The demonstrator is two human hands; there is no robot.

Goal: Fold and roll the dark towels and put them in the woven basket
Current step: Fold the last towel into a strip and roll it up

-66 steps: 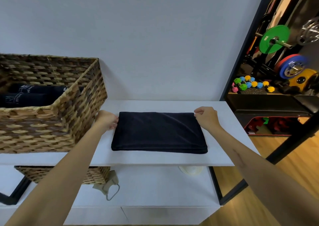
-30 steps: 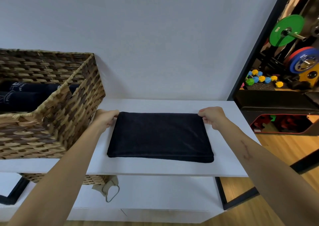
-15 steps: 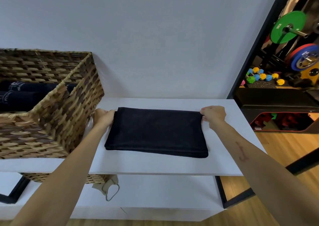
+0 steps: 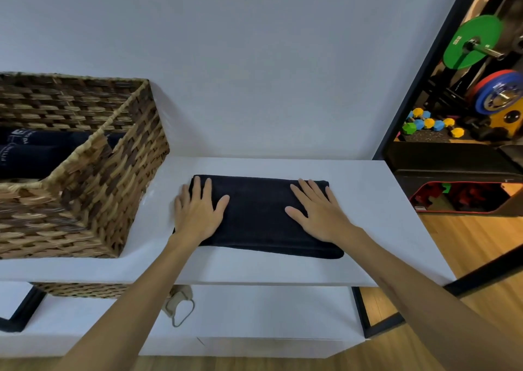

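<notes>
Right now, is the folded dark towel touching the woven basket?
Apart. The head view shows a strip of bare white table between the folded dark towel's left edge and the woven basket's side wall; the left hand lies flat over that edge.

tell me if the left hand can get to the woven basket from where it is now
Probably yes. The left hand lies flat on the folded towel's left end, and the woven basket stands right beside it on the white shelf with nothing visible between them.
</notes>
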